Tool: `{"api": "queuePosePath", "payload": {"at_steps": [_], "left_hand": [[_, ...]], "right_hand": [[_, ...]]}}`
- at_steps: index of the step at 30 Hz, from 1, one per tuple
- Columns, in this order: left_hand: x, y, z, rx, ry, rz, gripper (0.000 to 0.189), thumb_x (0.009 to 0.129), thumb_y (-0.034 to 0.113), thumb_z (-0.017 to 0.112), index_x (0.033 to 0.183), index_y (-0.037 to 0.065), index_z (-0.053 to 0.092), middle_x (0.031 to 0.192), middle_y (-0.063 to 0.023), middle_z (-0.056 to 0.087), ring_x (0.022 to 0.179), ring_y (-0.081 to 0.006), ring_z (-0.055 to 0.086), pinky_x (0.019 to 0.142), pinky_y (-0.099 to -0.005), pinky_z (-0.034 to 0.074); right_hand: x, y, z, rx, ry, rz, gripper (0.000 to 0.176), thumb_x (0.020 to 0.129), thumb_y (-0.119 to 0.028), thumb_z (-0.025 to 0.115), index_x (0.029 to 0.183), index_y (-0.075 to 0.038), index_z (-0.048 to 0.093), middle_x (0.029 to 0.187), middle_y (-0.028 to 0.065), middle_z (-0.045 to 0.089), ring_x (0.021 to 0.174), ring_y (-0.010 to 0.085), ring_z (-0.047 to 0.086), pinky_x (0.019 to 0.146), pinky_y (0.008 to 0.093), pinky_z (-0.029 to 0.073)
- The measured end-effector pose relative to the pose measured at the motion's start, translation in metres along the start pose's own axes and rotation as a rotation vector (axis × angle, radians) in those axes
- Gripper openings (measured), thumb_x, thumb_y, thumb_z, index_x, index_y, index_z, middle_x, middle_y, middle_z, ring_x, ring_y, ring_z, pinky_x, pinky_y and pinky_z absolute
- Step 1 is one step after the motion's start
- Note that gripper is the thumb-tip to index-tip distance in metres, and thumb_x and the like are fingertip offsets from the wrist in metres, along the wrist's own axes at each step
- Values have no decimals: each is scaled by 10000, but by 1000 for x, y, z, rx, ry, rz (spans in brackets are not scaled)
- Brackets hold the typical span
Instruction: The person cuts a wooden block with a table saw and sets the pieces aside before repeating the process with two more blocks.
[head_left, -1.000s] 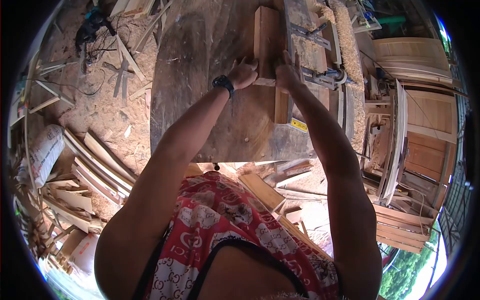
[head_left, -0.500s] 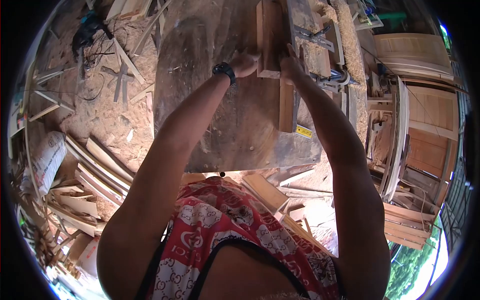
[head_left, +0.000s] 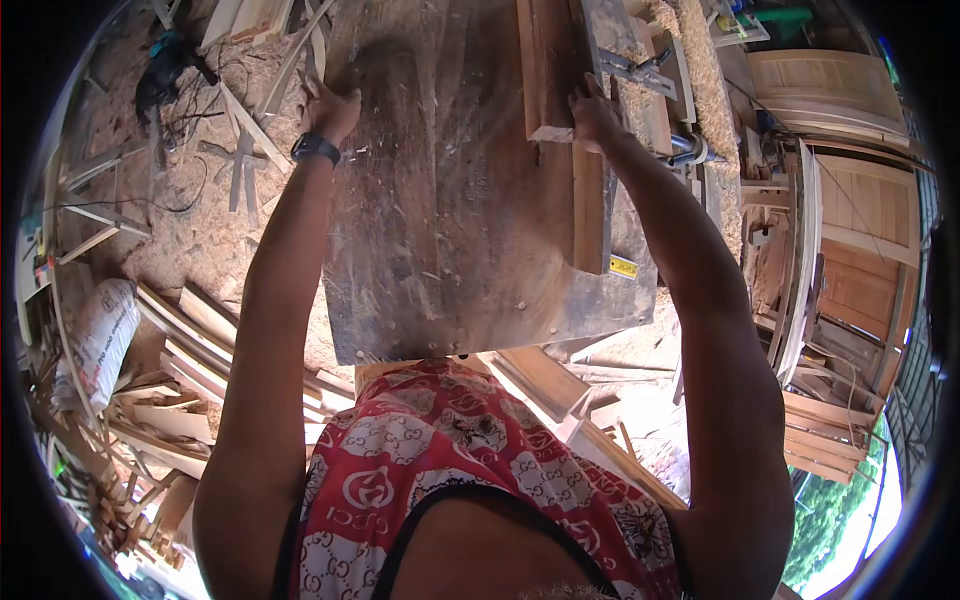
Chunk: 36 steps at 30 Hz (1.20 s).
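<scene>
My left hand (head_left: 332, 112), with a dark watch (head_left: 316, 149) on its wrist, is at the left edge of the worn wooden tabletop (head_left: 430, 220). Its fingers are spread and hold nothing. My right hand (head_left: 600, 120) touches the right side of a thick wooden board (head_left: 548, 75) near its closer end; the fingers look stretched along it, partly in shadow. Under that end, a straight wooden strip (head_left: 590, 220) runs toward me along the tabletop. A yellow label or tape piece (head_left: 623, 266) sits beside the strip's near end.
Metal clamps (head_left: 640, 72) and wood shavings (head_left: 700, 60) lie right of the board. Wood offcuts (head_left: 205, 335) and a white sack (head_left: 105, 340) are on the left floor. A black-and-teal tool (head_left: 168, 75) lies at the upper left. Panelled wooden doors (head_left: 860, 270) stand at the right.
My left hand has let go of the board's left side and moved left to the tabletop's edge, its fingers spreading. My right hand stays by the board. The view has shifted slightly.
</scene>
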<state>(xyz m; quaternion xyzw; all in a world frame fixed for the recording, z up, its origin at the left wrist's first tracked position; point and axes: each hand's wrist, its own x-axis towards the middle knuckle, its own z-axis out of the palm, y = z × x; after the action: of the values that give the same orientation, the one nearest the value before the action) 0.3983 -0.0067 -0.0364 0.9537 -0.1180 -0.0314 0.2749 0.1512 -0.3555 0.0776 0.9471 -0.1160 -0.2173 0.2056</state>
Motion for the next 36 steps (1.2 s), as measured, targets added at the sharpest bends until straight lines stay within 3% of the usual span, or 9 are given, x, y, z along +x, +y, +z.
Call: {"api": "queuePosePath", "payload": {"at_steps": [3,4,14,25,29,31,33,34,36], "left_hand": [[-13,2,-10,-63,-258,-158,1011,896,611,527,1586,43,54,1445,-368,427,1271,-509,508,1048,-531,443],[-16,3,-5,30,-177,-135,993,903,623,519,1581,44,84,1345,-360,533,1195,-500,573,1001,-540,478],[-16,-5,3,-10,-118,-75,946,907,611,555,1559,43,172,1323,-342,550,1174,-496,583,985,-545,480],[-20,18,-18,-28,-175,-226,851,910,543,602,1511,46,261,1342,-320,532,1125,-487,609,933,-551,504],[-20,19,-17,-18,-144,-231,847,902,532,616,1498,35,276,1292,-289,562,1058,-462,641,892,-547,520],[-18,22,-24,-16,-180,-247,824,895,512,633,1477,31,302,1268,-285,570,1038,-452,650,872,-544,527],[-17,21,-24,-25,-171,-236,798,896,490,638,1452,18,312,1239,-286,578,1018,-454,655,856,-539,535],[-16,21,-26,-42,-186,-237,805,895,488,640,1454,14,307,1237,-287,578,1015,-455,656,855,-543,534],[-16,23,-30,-58,-193,-247,812,894,485,643,1456,9,302,1235,-289,579,1013,-455,657,854,-546,534]], "right_hand": [[5,4,-1,-5,48,-3,621,766,-227,702,1364,-110,582,1487,81,474,1511,308,191,1192,663,55],[8,6,-2,-5,49,0,621,766,-227,702,1364,-110,582,1487,81,474,1511,308,191,1192,663,55],[45,17,-33,-23,-67,43,680,826,-220,640,1471,-104,461,1547,47,431,1527,273,177,1218,611,59],[217,91,-21,-57,82,47,662,811,-222,678,1435,-119,484,1499,41,489,1514,281,225,1199,639,80],[279,93,-72,-161,-88,83,551,821,-180,650,1354,-115,528,1451,44,531,1473,316,307,1181,660,140],[322,86,-77,-137,94,23,448,819,-155,625,1263,-103,588,1383,86,583,1433,341,364,1154,687,189],[344,55,-114,-234,-23,-23,304,832,-188,621,1117,-101,682,1220,134,669,1303,348,514,1116,618,315],[409,71,-67,-109,190,-189,205,837,-238,616,903,-89,740,1063,159,708,1136,338,622,996,527,450],[406,24,-101,-221,245,-302,220,837,-251,617,864,-75,747,1010,153,712,1057,337,649,933,499,479]]}}
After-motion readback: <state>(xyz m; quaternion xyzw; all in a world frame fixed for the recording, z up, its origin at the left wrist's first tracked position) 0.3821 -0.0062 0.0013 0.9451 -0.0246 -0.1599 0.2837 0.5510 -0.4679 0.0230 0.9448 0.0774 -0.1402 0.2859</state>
